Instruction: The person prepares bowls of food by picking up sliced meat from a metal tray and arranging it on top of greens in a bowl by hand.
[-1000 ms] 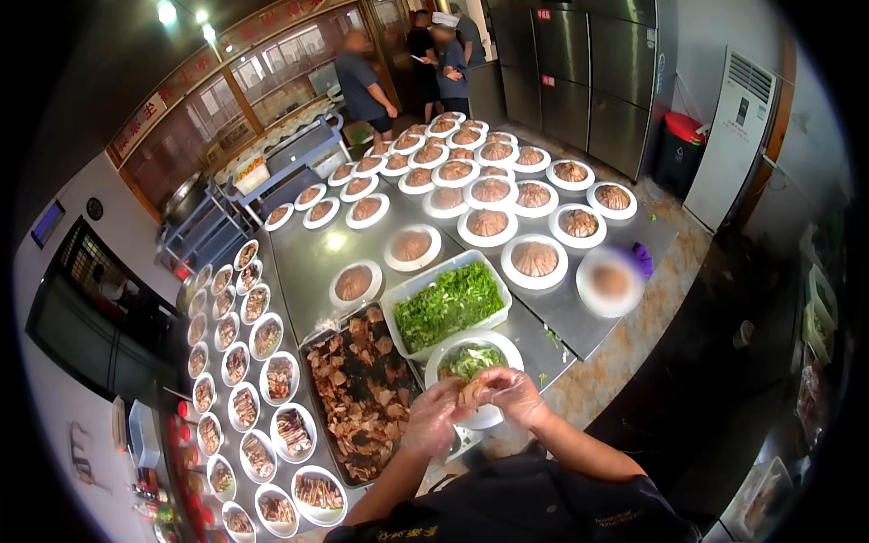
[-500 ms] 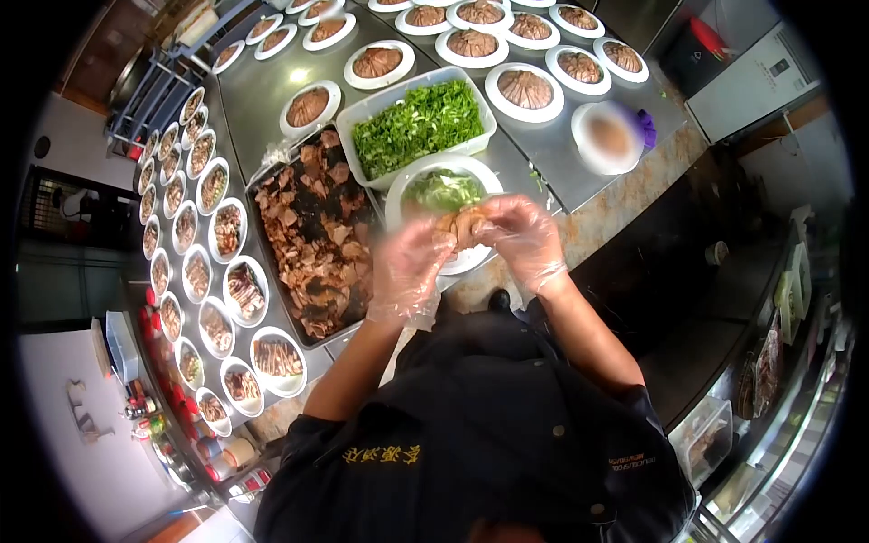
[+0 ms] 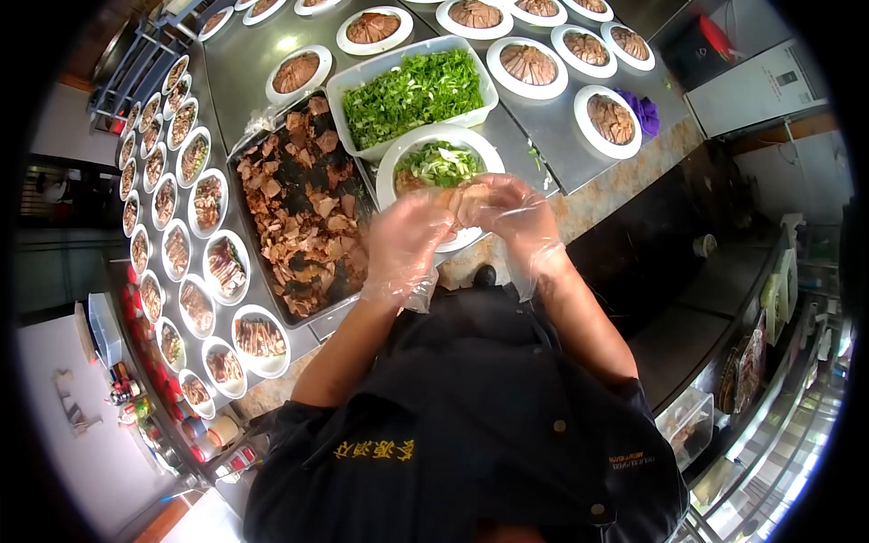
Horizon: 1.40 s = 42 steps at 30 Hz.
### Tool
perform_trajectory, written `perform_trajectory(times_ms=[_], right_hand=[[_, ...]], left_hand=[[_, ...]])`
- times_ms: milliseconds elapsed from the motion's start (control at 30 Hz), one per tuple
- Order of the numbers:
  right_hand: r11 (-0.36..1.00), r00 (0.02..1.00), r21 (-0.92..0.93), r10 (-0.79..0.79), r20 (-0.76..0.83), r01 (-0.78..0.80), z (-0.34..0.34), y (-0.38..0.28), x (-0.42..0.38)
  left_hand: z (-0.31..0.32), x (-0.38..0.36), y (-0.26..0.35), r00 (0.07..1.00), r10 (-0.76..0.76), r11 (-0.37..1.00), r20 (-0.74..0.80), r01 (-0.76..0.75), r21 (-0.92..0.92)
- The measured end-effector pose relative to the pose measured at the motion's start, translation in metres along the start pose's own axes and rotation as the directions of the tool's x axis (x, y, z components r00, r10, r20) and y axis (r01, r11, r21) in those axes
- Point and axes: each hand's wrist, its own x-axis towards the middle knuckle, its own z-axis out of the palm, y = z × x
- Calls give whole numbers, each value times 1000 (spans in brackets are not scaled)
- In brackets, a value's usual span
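My left hand (image 3: pixel 409 242) and my right hand (image 3: pixel 512 217), both in clear plastic gloves, meet above the near side of a white plate (image 3: pixel 386 181). Their fingers close around sliced brown meat (image 3: pixel 464 199), partly hidden by the gloves. Chopped scallion greens (image 3: pixel 441 165) lie in that plate, with some meat showing at their left edge. Just beyond stands a clear plastic tub (image 3: pixel 337 109) filled with chopped greens (image 3: pixel 412 100). Left of my left hand is a dark tray (image 3: pixel 237 172) of loose meat pieces (image 3: pixel 299 226).
Many white bowls (image 3: pixel 262 335) of sliced food line the left of the steel table (image 3: pixel 534 145). More plates of fanned meat (image 3: pixel 528 65) cover its far side. One plate (image 3: pixel 606 122) sits near the right edge beside a purple cloth (image 3: pixel 641 110). A stone edge (image 3: pixel 579 185) runs along the front.
The view has shifted slightly, with the table contents moving up and left. Both hands stay over the plate, gripping the meat; the right hand's fingers now cover more of it.
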Motion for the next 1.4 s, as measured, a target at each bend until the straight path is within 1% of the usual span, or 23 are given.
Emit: perform_trajectory(times_ms=[100, 167, 200, 233, 300, 333, 367, 433, 467, 533, 567, 633, 667, 700, 767, 833, 933, 1000, 1067, 1133, 1233, 1333, 1400], right_hand=[[1000, 998, 12, 8, 69, -9, -20, 14, 13], [992, 998, -113, -57, 11, 58, -37, 18, 28], [967, 997, -241, -83, 1, 81, -52, 29, 42], [966, 997, -247, -77, -2, 74, -60, 31, 50], [950, 1000, -312, 14, 20, -7, -75, 37, 65], [872, 997, -488, 60, 42, -32, -78, 39, 75], [870, 997, -491, 63, 39, -36, -82, 41, 82], [639, 991, -769, 99, 86, 3, -72, 28, 89], [636, 991, -772, 102, 82, -2, -73, 28, 94], [641, 969, -762, 118, 218, 93, -73, 30, 106], [638, 969, -765, 121, 215, 91, -73, 31, 110], [446, 969, -879, 86, 230, 169, -68, 29, 115], [444, 969, -880, 90, 231, 169, -66, 27, 116], [405, 967, -894, 73, 242, 193, -64, 24, 116], [367, 964, -904, 63, 260, 220, -69, 25, 118], [361, 853, -781, -93, 514, 510, -80, 28, 129], [405, 850, -770, -36, 526, 493, -88, 34, 141], [415, 836, -757, -15, 549, 505, -90, 34, 149], [425, 818, -742, 8, 575, 518, -91, 34, 157], [475, 835, -765, 106, 540, 435, -91, 31, 163], [503, 806, -731, 107, 582, 461, -94, 34, 171], [481, 789, -729, 117, 604, 487, -92, 31, 176], [507, 786, -705, 83, 613, 496, -94, 36, 182]], left_hand=[[0, 4, 5, 996, -66, 997, -62, 68, 33], [1, 8, 21, 926, -226, 947, -303, 282, 155], [-8, 9, 16, 905, -251, 934, -344, 320, 161], [-17, 11, 10, 882, -275, 919, -383, 358, 165], [-47, 7, -26, 932, -132, 947, -338, 220, 236], [-45, 7, -13, 912, -218, 910, -348, 319, 264], [-47, 9, -18, 912, -222, 911, -346, 321, 260], [-51, 13, -23, 888, -304, 848, -345, 417, 327], [-52, 14, -25, 887, -309, 848, -342, 420, 323], [-42, 19, -18, 909, -363, 844, -204, 414, 342], [-37, 22, -19, 912, -380, 843, -156, 411, 347], [-32, 32, -41, 931, -365, 870, 30, 329, 367], [-33, 35, -54, 972, -189, 868, 139, 99, 487], [-30, 40, -61, 972, -191, 869, 135, 103, 484], [-22, 49, -74, 962, -266, 859, 66, 205, 470], [-17, 50, -82, 975, -221, 861, 35, 178, 477], [-9, 46, -80, 989, -148, 833, -14, 132, 537], [-1, 46, -69, 961, -253, 734, -108, 263, 626], [5, 44, -71, 963, -222, 714, -150, 265, 648], [7, 40, -87, 963, -193, 695, -190, 271, 666], [9, 35, -104, 973, -55, 785, -224, 181, 593], [17, 34, -107, 972, -86, 843, -217, 187, 505], [22, 34, -107, 952, -119, 840, -281, 248, 483]])
